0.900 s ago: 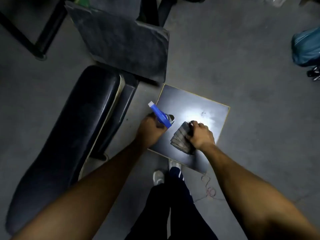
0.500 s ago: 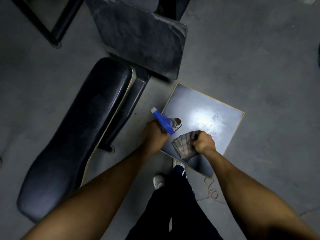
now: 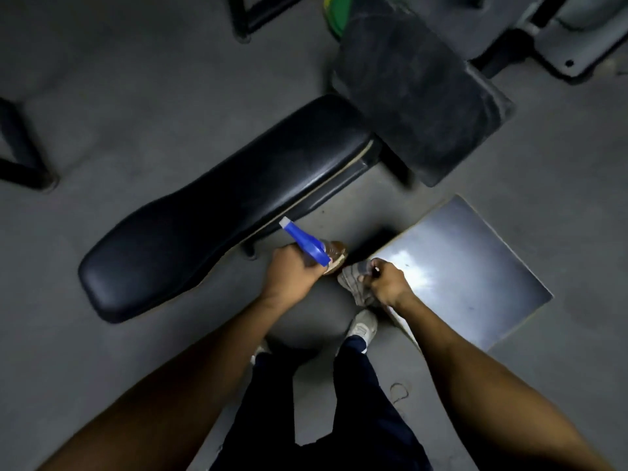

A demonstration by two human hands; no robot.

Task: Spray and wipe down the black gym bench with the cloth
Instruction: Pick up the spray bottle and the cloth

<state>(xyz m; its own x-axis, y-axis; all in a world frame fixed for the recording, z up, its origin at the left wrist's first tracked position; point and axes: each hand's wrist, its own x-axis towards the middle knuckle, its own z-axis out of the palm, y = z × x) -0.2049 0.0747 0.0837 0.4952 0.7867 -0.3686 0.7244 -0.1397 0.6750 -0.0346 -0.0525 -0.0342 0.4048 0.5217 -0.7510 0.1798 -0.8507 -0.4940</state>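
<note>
The black padded gym bench [image 3: 217, 212] lies diagonally across the floor, its narrow end at lower left. A dusty second pad [image 3: 414, 96] stands tilted at its upper right end. My left hand [image 3: 292, 273] grips a spray bottle [image 3: 309, 246] with a blue trigger head, nozzle aimed toward the bench's near edge. My right hand [image 3: 387, 280] holds a bunched grey checked cloth [image 3: 355, 283] just right of the bottle, over the corner of a flat board.
A shiny dark board [image 3: 475, 266] with a pale edge lies on the concrete floor to the right. Black metal frame legs [image 3: 20, 158] stand at the far left and top. My feet in pale shoes [image 3: 362, 326] are below the hands. A loose cord [image 3: 399, 392] lies nearby.
The view has swung so the bench now lies more centred and level. Both hands have shifted left off the board toward the bench, still holding bottle and cloth.
</note>
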